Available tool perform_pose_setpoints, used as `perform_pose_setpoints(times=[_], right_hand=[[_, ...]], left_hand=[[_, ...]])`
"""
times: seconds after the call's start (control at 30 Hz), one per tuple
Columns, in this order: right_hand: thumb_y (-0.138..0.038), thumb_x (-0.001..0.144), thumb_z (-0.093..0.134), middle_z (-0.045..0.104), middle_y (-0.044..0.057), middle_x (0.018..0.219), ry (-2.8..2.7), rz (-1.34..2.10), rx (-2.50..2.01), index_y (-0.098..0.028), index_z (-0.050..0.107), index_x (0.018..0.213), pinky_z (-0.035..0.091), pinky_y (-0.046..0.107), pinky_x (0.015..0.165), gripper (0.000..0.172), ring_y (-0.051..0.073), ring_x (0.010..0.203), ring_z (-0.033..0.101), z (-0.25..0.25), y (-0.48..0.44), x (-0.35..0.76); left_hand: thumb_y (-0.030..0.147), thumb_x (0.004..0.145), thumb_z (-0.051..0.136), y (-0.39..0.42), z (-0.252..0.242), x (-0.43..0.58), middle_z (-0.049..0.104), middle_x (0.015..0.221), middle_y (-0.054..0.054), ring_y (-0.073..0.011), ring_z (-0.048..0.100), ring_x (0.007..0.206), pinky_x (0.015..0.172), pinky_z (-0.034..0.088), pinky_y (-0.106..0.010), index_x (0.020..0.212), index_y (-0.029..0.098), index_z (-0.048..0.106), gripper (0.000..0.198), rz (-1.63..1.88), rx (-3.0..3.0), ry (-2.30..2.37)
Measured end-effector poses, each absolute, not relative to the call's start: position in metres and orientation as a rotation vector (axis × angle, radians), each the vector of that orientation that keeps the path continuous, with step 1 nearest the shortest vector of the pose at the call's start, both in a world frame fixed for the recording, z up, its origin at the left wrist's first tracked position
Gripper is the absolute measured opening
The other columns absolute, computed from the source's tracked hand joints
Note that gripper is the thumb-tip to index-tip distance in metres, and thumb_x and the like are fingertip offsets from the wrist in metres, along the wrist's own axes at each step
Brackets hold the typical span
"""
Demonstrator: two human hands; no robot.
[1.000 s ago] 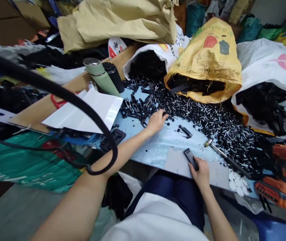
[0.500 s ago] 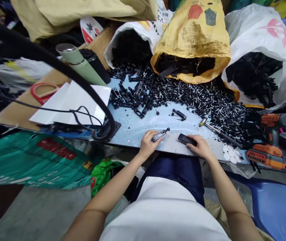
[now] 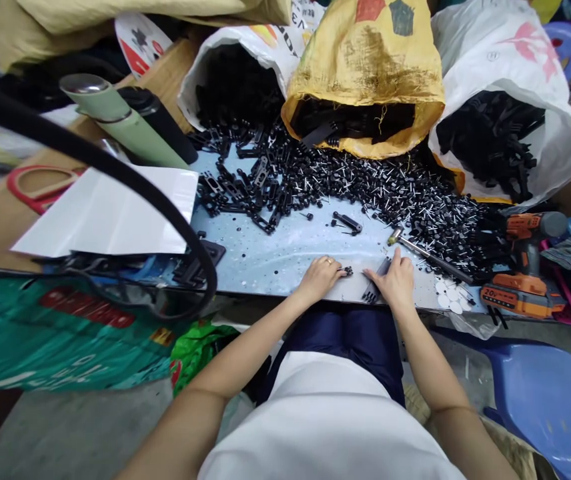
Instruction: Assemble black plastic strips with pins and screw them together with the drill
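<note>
At the table's front edge, my left hand [image 3: 319,279] is closed on a small black plastic bracket [image 3: 347,271], most of it hidden by the fingers. My right hand [image 3: 397,279] grips a flat black plastic part with slotted ends [image 3: 376,281], tilted on the tabletop just right of the bracket. A short gap separates the two parts. Beyond them lie a loose black arm-shaped piece [image 3: 347,222] and a hammer [image 3: 430,256] with a dark handle.
A heap of black-headed metal pins [image 3: 390,180] spreads across the back, beside piled black brackets [image 3: 260,177]. Behind stand a yellow sack [image 3: 360,60] and white sacks. An orange cordless drill [image 3: 520,297] is at right; a green flask [image 3: 125,123], white paper [image 3: 115,213] and red scissors [image 3: 35,190] are left.
My left hand has moved right and turned its bracket, now mostly covered. My right hand has swung the flat black part from lying sideways to pointing toward me. The camera view has shifted.
</note>
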State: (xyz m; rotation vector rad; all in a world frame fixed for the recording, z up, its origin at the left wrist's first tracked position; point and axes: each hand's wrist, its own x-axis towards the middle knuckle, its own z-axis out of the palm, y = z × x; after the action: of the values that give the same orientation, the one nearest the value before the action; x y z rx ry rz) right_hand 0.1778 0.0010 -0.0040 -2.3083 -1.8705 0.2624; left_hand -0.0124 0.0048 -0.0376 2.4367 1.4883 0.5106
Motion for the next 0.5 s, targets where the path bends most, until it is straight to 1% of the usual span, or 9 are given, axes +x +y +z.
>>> perform_pose_setpoints(times=[0.07,0.13,0.2,0.27,0.3,0.33,0.4,0.47,0.5], right_hand=[[-0.059,0.070,0.056,0.052,0.022,0.107,-1.817,0.367,-2.404,-0.004,0.032,0.136,0.043,0.042,0.080,0.090,0.033,0.098,0.051,-0.004,-0.001,0.178],[-0.049,0.078,0.049,0.054,0.021,0.108,-1.855,0.506,-2.408,-0.006,0.031,0.138,0.044,0.042,0.082,0.076,0.032,0.098,0.054,-0.003,-0.001,0.182],[-0.040,0.083,0.042,0.055,0.018,0.109,-1.930,0.624,-2.263,-0.011,0.034,0.137,0.043,0.042,0.087,0.062,0.029,0.100,0.055,-0.003,0.000,0.188],[-0.039,0.085,0.038,0.056,0.014,0.111,-1.931,0.761,-2.000,-0.016,0.041,0.133,0.042,0.040,0.091,0.054,0.025,0.103,0.055,-0.005,0.001,0.191],[-0.042,0.085,0.037,0.056,0.012,0.109,-1.877,0.867,-1.868,-0.018,0.044,0.131,0.044,0.039,0.090,0.052,0.023,0.100,0.056,-0.007,0.000,0.191],[-0.044,0.085,0.037,0.058,0.011,0.105,-1.793,0.999,-1.754,-0.020,0.044,0.130,0.046,0.037,0.087,0.052,0.020,0.093,0.058,-0.010,-0.001,0.190],[-0.051,0.084,0.036,0.061,0.006,0.089,-1.565,1.279,-1.609,-0.021,0.042,0.131,0.051,0.033,0.074,0.056,0.015,0.073,0.059,-0.015,-0.003,0.185],[-0.056,0.081,0.039,0.058,0.002,0.073,-1.347,1.483,-1.549,-0.020,0.038,0.133,0.051,0.029,0.059,0.063,0.012,0.056,0.055,-0.018,-0.005,0.177],[-0.059,0.078,0.042,0.056,0.000,0.069,-1.269,1.542,-1.525,-0.020,0.038,0.133,0.050,0.027,0.054,0.067,0.011,0.053,0.053,-0.019,-0.006,0.174]], left_hand=[[0.026,0.089,0.047,0.000,-0.044,-0.007,0.062,0.084,-0.008,-0.0199,0.057,0.083,0.074,0.045,-0.032,0.089,0.015,0.059,0.017,0.589,2.444,1.477],[0.033,0.085,0.054,-0.005,-0.046,-0.005,0.062,0.095,-0.011,-0.0233,0.056,0.090,0.077,0.045,-0.036,0.103,0.014,0.057,0.026,0.618,2.477,1.450],[0.033,0.081,0.060,-0.008,-0.047,-0.004,0.060,0.104,-0.013,-0.0259,0.055,0.097,0.079,0.045,-0.038,0.109,0.014,0.054,0.034,0.620,2.488,1.440],[0.027,0.084,0.056,-0.008,-0.048,-0.006,0.062,0.102,-0.012,-0.0246,0.056,0.096,0.080,0.046,-0.037,0.104,0.015,0.056,0.024,0.652,2.427,1.458],[0.024,0.086,0.052,-0.007,-0.049,-0.007,0.063,0.098,-0.011,-0.0232,0.057,0.094,0.079,0.046,-0.036,0.102,0.015,0.056,0.019,0.687,2.377,1.462],[0.023,0.087,0.049,-0.007,-0.049,-0.008,0.063,0.096,-0.010,-0.0220,0.058,0.092,0.079,0.047,-0.035,0.101,0.015,0.056,0.017,0.726,2.326,1.455],[0.023,0.089,0.046,-0.005,-0.046,-0.009,0.063,0.095,-0.009,-0.0206,0.060,0.090,0.078,0.048,-0.034,0.105,0.016,0.055,0.020,0.783,2.240,1.409],[0.025,0.088,0.046,-0.005,-0.040,-0.010,0.063,0.098,-0.008,-0.0199,0.060,0.091,0.078,0.049,-0.033,0.108,0.017,0.053,0.022,0.803,2.170,1.361],[0.025,0.088,0.047,-0.005,-0.036,-0.009,0.063,0.099,-0.008,-0.0196,0.061,0.090,0.077,0.049,-0.032,0.108,0.017,0.053,0.023,0.809,2.136,1.344]])
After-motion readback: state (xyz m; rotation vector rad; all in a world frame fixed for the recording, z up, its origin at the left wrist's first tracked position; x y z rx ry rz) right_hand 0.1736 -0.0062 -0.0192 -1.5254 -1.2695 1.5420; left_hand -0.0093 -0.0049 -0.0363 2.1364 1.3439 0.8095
